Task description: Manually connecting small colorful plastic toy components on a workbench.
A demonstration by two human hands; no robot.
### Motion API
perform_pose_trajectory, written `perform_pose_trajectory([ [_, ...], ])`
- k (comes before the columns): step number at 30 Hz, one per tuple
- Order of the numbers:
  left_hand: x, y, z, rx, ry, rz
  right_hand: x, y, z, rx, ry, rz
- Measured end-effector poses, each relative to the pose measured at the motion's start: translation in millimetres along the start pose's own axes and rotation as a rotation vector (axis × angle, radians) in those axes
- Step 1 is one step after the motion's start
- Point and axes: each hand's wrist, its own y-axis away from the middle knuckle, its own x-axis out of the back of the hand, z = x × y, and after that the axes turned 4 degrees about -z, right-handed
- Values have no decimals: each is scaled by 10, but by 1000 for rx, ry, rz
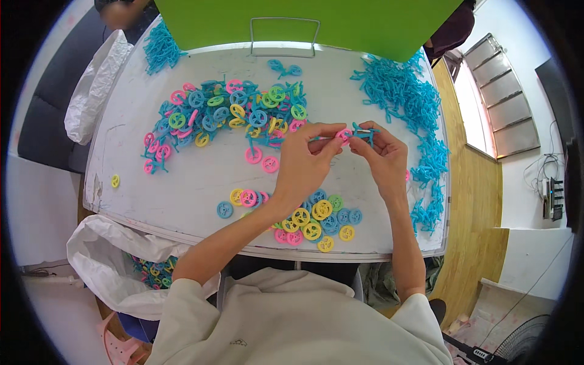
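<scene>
Over the middle of the table, my two hands meet at a small pink spoked plastic wheel [345, 135]. My left hand [305, 159] is closed, its thumb and fingertips pinching the wheel. A teal branched plastic piece [365, 131] sits against the wheel's right side, pinched in the fingers of my right hand [384, 159]. How far the piece goes into the wheel is hidden by my fingertips. Below my hands lies a loose pile of yellow, blue, pink and green wheels [311, 220]. Beyond my left hand is a heap of wheels joined with teal pieces [213, 115].
Loose teal pieces [401, 91] spread down the table's right side, with another heap [161, 47] at the far left corner. A green panel [310, 21] with a wire handle stands at the back. A white sack [100, 243] of coloured parts sits by the near left edge.
</scene>
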Motion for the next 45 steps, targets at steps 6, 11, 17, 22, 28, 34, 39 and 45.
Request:
perform_pose_trajectory([
  [6, 24, -52, -12, -131, -40, 104, 13, 29, -3, 8, 32, -35],
  [11, 119, -82, -27, -116, -211, 5, 17, 41, -8, 11, 79, -83],
  [17, 62, -53, -9, -34, 7, -1, -20, 53, -12, 8, 33, -95],
  [22, 4, -27, -15, -48, 58, 64, -99, 76, -7, -66, -84, -6],
  [28, 10, -20, -28, -34, 79, 85, -166, 114, -54, 27, 137, 74],
  [34, 52, -66, -79, -80, 48, 35, -121, 93, -2, 99, 178, 47],
  [39, -19, -45, -35, -140, 66, 19, 57, 27, -52, 25, 54, -72],
  [45, -44, -1, -34, -409, -248, 63, 59, 22, 8, -151, -55, 1],
])
